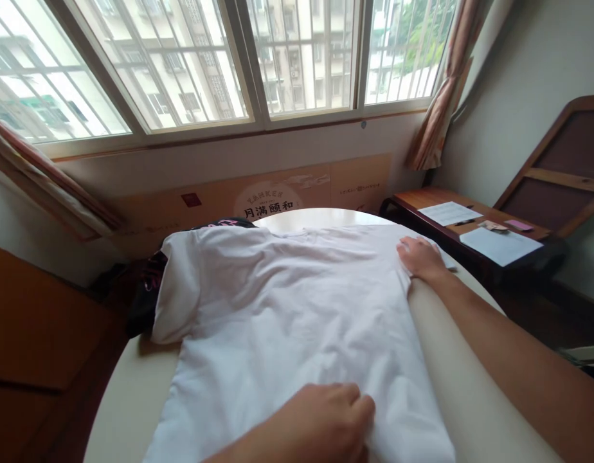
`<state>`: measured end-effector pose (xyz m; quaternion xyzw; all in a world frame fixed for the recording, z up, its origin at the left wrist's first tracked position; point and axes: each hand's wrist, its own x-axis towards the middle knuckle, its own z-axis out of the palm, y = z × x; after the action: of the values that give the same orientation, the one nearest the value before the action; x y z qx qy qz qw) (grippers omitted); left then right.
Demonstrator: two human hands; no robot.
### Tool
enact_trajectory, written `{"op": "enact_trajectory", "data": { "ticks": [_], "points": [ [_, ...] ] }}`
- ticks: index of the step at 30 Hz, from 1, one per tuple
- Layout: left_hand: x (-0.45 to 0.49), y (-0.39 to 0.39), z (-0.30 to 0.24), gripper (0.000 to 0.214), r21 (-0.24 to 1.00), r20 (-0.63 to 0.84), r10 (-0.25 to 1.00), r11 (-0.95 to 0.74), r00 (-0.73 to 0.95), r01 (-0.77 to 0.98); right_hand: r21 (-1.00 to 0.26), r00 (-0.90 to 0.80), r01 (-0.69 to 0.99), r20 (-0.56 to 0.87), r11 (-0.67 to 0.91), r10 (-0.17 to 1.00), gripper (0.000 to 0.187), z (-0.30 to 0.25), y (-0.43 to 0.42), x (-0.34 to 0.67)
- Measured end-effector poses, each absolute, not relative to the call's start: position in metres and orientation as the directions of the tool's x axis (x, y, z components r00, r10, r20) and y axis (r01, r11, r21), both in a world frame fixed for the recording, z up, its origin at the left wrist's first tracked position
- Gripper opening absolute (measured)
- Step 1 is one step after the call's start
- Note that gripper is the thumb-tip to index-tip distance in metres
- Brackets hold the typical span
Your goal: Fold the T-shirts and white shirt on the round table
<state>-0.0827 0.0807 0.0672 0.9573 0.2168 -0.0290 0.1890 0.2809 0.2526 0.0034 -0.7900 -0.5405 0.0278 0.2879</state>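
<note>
Beside the window, a round table (123,405) carries a white shirt (278,308), spread flat and not yet folded. Left hand (321,421) pinches its near hem; right hand (421,257) rests open-fingered on its far edge.

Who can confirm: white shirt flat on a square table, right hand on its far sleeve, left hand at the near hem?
The table is round, not square; the head view shows its curved edge. Otherwise right: white shirt flat on it, right hand on its far sleeve, left hand at the near hem.
</note>
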Motion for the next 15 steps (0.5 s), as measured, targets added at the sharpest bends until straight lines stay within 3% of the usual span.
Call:
{"op": "enact_trajectory", "data": {
  "ticks": [3,5,10,13,15],
  "points": [
    [-0.087,0.123,0.104,0.033,0.742,-0.104,0.661,-0.446,0.743,0.501,-0.513,0.403,0.841,0.384,-0.172,0.831,0.044,0.011,0.246,0.27],
    [-0.091,0.154,0.116,0.045,0.796,-0.065,0.806,-0.314,0.589,0.517,-0.523,0.327,0.851,0.462,-0.045,0.824,0.041,0.02,0.24,0.257],
    [-0.116,0.166,0.116,0.04,0.63,0.108,0.947,-0.301,0.303,0.716,-0.58,0.026,0.728,0.556,0.365,0.831,0.04,0.055,0.203,0.212],
    [-0.143,0.115,0.102,0.03,0.517,0.181,0.914,-0.403,0.364,0.755,-0.595,-0.275,0.592,0.485,0.544,0.83,0.052,0.069,0.169,0.176],
    [-0.16,0.077,0.081,0.024,0.386,0.234,0.849,-0.529,0.475,0.756,-0.533,-0.436,0.634,0.352,0.561,0.828,0.072,0.068,0.151,0.152]
  ]
}}
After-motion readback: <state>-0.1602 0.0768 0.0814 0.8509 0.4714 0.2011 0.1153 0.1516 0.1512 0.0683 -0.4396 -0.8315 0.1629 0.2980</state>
